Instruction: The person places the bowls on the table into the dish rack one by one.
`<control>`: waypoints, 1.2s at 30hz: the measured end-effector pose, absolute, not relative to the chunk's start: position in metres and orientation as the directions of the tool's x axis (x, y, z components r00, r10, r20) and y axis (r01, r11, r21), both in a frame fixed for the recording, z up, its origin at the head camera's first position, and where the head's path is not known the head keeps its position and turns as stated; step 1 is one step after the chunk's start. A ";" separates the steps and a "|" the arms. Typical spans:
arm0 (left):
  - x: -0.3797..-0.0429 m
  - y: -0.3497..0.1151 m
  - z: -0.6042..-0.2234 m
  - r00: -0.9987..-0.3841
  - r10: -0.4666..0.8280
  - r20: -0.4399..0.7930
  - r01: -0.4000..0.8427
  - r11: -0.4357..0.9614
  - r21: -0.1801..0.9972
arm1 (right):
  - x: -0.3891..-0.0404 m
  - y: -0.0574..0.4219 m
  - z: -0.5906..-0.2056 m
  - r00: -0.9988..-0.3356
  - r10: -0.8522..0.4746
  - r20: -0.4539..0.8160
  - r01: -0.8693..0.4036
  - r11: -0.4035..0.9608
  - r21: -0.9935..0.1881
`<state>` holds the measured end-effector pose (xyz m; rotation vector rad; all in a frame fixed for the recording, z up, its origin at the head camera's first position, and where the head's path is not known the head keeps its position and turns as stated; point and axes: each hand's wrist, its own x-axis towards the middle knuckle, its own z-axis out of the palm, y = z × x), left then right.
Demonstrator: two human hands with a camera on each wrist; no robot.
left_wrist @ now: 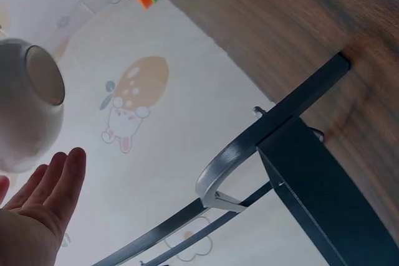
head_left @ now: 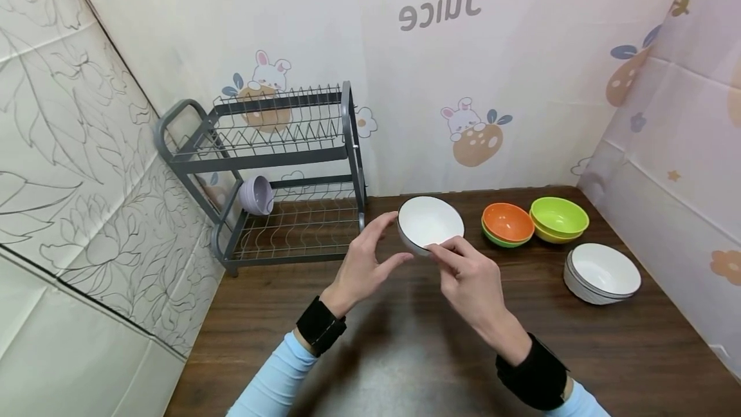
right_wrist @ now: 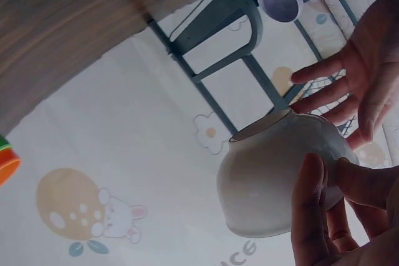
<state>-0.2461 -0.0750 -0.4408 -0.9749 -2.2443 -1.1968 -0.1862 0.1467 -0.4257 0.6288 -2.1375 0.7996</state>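
Observation:
A white bowl with a dark rim is held up over the table, its inside facing up toward the head camera. My right hand pinches its near rim between thumb and fingers. On the other side my left hand is spread, thumb apart from the fingers. In the left wrist view a gap shows between the left fingers and the bowl. From the right wrist, the bowl appears from its side, with the left hand beyond it.
To the left stands a grey two-tier dish rack, with lilac bowls on its lower tier. Right of the held bowl are an orange bowl stacked on green, a lime bowl on yellow, and stacked white bowls. A patterned wall covering rises behind.

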 end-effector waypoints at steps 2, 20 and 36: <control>-0.247 -0.076 -0.441 -0.674 0.384 0.630 0.738 0.376 0.561 | -0.186 0.144 -0.425 -0.591 -0.181 0.786 -0.658 0.671 -0.341; -0.251 -0.081 -0.445 -0.682 0.355 0.639 0.726 0.221 0.651 | -0.187 0.126 -0.430 -0.576 -0.179 0.798 -0.707 0.599 -0.376; -0.246 -0.090 -0.443 -0.733 0.273 0.622 0.676 0.200 0.709 | -0.192 0.113 -0.436 -0.586 -0.198 0.786 -0.737 0.534 -0.414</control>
